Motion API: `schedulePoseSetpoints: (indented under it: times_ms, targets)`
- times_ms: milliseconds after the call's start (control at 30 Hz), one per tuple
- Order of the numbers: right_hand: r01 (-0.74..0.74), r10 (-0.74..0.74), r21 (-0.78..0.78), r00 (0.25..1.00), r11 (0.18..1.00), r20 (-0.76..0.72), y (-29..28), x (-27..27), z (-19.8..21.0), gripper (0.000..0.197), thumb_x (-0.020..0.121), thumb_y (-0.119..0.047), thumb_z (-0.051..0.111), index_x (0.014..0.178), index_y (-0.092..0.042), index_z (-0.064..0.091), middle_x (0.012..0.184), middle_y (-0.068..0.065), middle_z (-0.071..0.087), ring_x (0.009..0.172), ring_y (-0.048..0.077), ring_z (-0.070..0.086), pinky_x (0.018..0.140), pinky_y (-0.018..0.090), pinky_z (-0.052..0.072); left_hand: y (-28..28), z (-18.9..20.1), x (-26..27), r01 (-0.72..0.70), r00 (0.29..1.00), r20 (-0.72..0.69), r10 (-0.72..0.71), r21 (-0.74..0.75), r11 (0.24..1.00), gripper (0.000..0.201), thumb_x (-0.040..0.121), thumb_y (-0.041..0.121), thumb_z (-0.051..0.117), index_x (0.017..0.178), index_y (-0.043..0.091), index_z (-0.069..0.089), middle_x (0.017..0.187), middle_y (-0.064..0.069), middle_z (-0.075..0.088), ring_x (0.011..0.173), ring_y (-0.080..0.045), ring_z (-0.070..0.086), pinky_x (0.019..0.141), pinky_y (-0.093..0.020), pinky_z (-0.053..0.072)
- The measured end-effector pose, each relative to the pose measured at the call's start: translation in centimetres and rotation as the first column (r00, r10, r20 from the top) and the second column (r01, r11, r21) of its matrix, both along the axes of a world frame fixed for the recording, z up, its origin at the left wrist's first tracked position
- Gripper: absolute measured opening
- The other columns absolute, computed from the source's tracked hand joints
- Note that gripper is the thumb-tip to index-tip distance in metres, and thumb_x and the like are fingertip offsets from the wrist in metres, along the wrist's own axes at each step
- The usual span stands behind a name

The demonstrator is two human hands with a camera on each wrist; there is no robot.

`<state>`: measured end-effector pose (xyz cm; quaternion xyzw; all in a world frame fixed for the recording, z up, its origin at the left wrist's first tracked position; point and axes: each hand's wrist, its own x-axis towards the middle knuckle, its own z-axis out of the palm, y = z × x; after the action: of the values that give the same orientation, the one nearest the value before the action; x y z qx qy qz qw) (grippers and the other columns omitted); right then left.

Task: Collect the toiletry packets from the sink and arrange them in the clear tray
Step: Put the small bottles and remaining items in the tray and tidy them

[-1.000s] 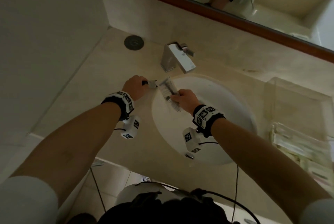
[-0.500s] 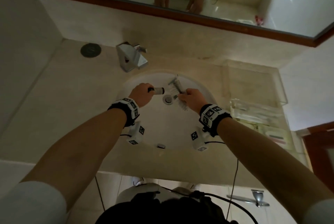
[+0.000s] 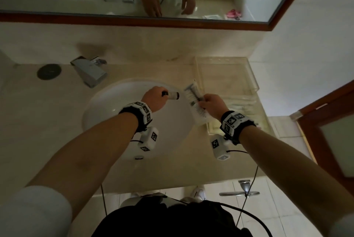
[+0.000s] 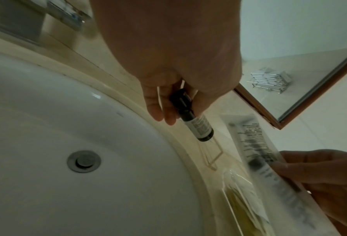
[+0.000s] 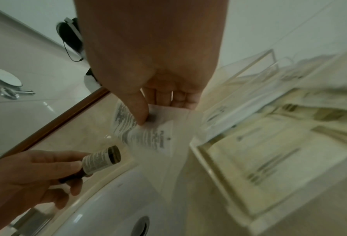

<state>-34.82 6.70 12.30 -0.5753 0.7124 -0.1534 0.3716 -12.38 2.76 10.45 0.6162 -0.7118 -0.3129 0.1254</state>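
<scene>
Carrying two toiletry items from the sink (image 3: 107, 106) toward the clear tray (image 3: 251, 76).

Your right hand (image 3: 211, 103) pinches a long flat packet (image 3: 194, 101), its long axis running near to far, just left of the tray and above the counter. Your left hand (image 3: 154, 99) grasps a small bottle (image 3: 173, 95) over the basin, pointing right. The right hand is nearer; the tray lies to its right.

Sink basin (image 3: 107, 114): white, grey metal drain (image 4: 83, 161). Counter (image 3: 47, 102): pale beige, faintly mottled. Small bottle (image 4: 197, 126): dark body, black cap, white label with fine black print. Packet (image 5: 148, 131): translucent white, black text. Tray (image 3: 226, 72): clear. Mirror frame (image 3: 134, 21): reddish-brown. Wristbands (image 3: 232, 120): black with black-and-white square markers.
</scene>
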Motion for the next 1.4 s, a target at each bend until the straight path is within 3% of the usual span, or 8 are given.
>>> schedulePoseSetpoints:
  times_ms: [67,233,433,700,833,967,1133,1400]
  targets:
    - [0.023,-0.023,-0.015,1.000,1.000,0.015,0.2,-2.4,0.2,0.009,0.089,-0.016,0.059,0.090,-0.010,0.066,0.077,0.007,0.061,0.073,0.022,0.055,0.060,0.027,0.040,0.1,0.2,-1.8,0.003,1.000,0.005,-0.003,-0.004,1.000,0.024,0.093,0.019,0.048,0.107,0.008,0.064,0.087,-0.013,0.061,0.063,-0.019,0.049,0.054,-0.027,0.036]
    - [0.013,-0.014,-0.034,1.000,0.999,-0.010,0.7,-7.7,1.0,0.013,0.090,-0.020,0.059,0.096,-0.013,0.068,0.078,0.005,0.063,0.069,0.019,0.056,0.057,0.025,0.040,0.7,0.5,-6.2,0.013,1.000,0.009,-0.013,-0.020,1.000,0.029,0.091,0.017,0.050,0.115,0.009,0.063,0.106,-0.012,0.064,0.087,-0.025,0.058,0.074,-0.032,0.044]
    - [-0.056,0.053,-0.034,0.993,0.998,-0.102,0.7,-12.7,1.2,0.023,0.093,-0.017,0.046,0.098,-0.008,0.066,0.082,0.009,0.061,0.076,0.025,0.056,0.064,0.029,0.039,1.7,0.5,-10.9,-0.016,1.000,0.006,0.016,-0.034,0.999,0.029,0.090,0.017,0.050,0.116,0.011,0.064,0.107,-0.010,0.064,0.084,-0.021,0.056,0.072,-0.029,0.042]
    - [-0.171,0.166,-0.009,0.965,0.985,-0.202,1.0,-16.9,0.1,0.027,0.092,-0.008,0.041,0.104,-0.009,0.066,0.103,0.013,0.065,0.088,0.025,0.054,0.074,0.027,0.035,2.9,0.5,-15.3,-0.053,0.999,-0.005,0.052,-0.067,0.996,0.030,0.091,0.017,0.050,0.117,0.012,0.064,0.111,-0.010,0.062,0.088,-0.022,0.058,0.075,-0.030,0.044]
    - [-0.220,0.225,0.045,0.956,0.974,-0.189,1.2,-17.5,-0.5,0.028,0.093,-0.010,0.042,0.107,-0.011,0.067,0.108,0.011,0.064,0.091,0.023,0.054,0.077,0.027,0.037,3.3,0.3,-16.3,-0.065,0.998,0.012,0.066,-0.069,0.995,0.029,0.091,0.019,0.051,0.116,0.012,0.064,0.113,-0.011,0.061,0.095,-0.026,0.060,0.079,-0.031,0.046]
    - [-0.277,0.288,0.091,0.946,0.957,-0.146,1.0,-16.9,-1.3,0.024,0.092,-0.014,0.047,0.100,-0.018,0.069,0.095,0.003,0.060,0.093,0.024,0.057,0.078,0.027,0.040,3.0,0.2,-16.6,-0.082,0.996,0.018,0.083,-0.079,0.994,0.029,0.092,0.020,0.052,0.116,0.011,0.064,0.114,-0.012,0.060,0.099,-0.027,0.058,0.084,-0.033,0.044]
    - [-0.346,0.365,0.145,0.921,0.927,-0.134,0.4,-14.6,-1.8,0.022,0.089,-0.013,0.053,0.101,-0.015,0.071,0.093,0.004,0.063,0.086,0.019,0.055,0.077,0.027,0.042,1.7,0.2,-16.0,-0.095,0.995,0.012,0.097,-0.074,0.993,0.027,0.090,0.020,0.054,0.114,0.012,0.064,0.113,-0.011,0.060,0.096,-0.024,0.057,0.080,-0.029,0.043]
    - [-0.373,0.404,0.191,0.900,0.908,-0.165,-0.1,-13.7,-2.5,0.015,0.084,-0.012,0.064,0.095,-0.016,0.073,0.087,-0.002,0.061,0.085,0.015,0.055,0.078,0.024,0.040,-0.4,-0.1,-15.9,-0.084,0.996,-0.002,0.084,-0.042,0.996,0.028,0.089,0.018,0.054,0.115,0.011,0.064,0.114,-0.012,0.060,0.101,-0.027,0.058,0.085,-0.032,0.045]
